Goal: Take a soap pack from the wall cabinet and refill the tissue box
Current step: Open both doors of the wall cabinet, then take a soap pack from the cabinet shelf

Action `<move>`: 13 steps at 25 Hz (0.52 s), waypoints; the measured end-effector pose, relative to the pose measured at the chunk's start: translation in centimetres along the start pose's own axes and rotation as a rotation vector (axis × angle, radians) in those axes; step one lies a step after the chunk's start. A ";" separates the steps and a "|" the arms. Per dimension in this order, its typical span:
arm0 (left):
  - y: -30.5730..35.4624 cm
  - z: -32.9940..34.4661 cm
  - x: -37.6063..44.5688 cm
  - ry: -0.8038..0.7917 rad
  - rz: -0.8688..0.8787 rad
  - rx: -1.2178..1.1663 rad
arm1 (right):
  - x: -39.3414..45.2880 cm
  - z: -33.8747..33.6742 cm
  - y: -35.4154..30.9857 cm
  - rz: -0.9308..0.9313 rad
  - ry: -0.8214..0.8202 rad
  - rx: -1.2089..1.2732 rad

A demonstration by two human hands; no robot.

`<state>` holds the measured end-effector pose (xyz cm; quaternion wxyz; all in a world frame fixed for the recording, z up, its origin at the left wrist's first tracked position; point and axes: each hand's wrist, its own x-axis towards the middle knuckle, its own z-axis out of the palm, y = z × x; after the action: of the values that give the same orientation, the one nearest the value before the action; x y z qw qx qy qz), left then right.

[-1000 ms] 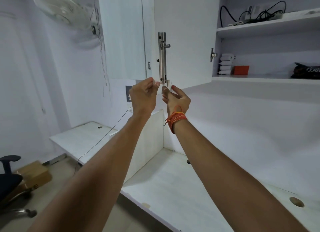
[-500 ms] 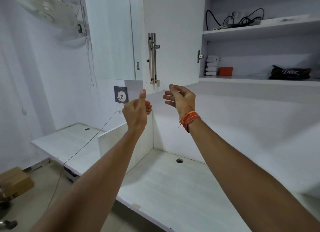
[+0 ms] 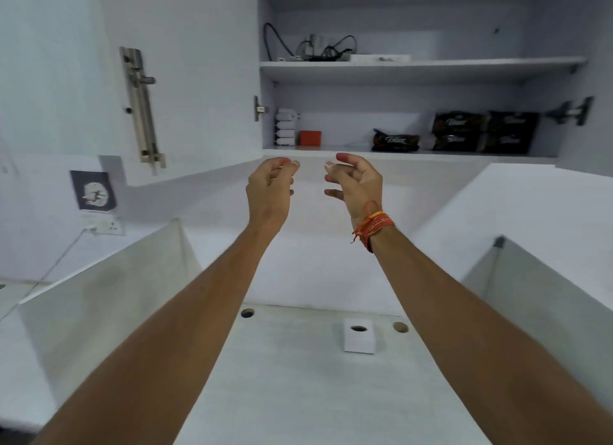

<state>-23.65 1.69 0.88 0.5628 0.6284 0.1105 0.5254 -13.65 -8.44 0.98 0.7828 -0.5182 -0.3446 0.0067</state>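
The pale, matte desk (image 3: 298, 395) fills the lower frame, flanked by flat white partitions. Across the upper frame the wall cabinet (image 3: 414, 69) stands open, its smooth door (image 3: 185, 79) carrying a metal slide bolt. Dark glossy soap packs (image 3: 481, 131) sit stacked on the lower shelf, upper right. Left hand (image 3: 270, 189) and right hand (image 3: 356, 182) are raised mid-frame, fingers loosely curled and empty. A small white tissue box (image 3: 360, 340) sits on the desk, lower centre.
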 end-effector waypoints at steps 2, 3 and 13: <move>-1.0 3.8 0.4 -0.051 0.011 -0.023 | 1.8 -4.0 -0.2 -0.020 0.053 -0.050; -1.6 5.7 0.7 -0.070 0.016 -0.028 | 2.8 -5.8 -0.2 -0.024 0.077 -0.064; -9.0 22.1 6.0 -0.092 0.024 0.033 | 14.7 -19.7 4.8 -0.010 0.163 -0.126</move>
<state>0.31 -3.93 0.74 0.5506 0.6624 0.0859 0.5007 10.04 -16.72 0.46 0.7741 -0.5635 -0.2820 -0.0612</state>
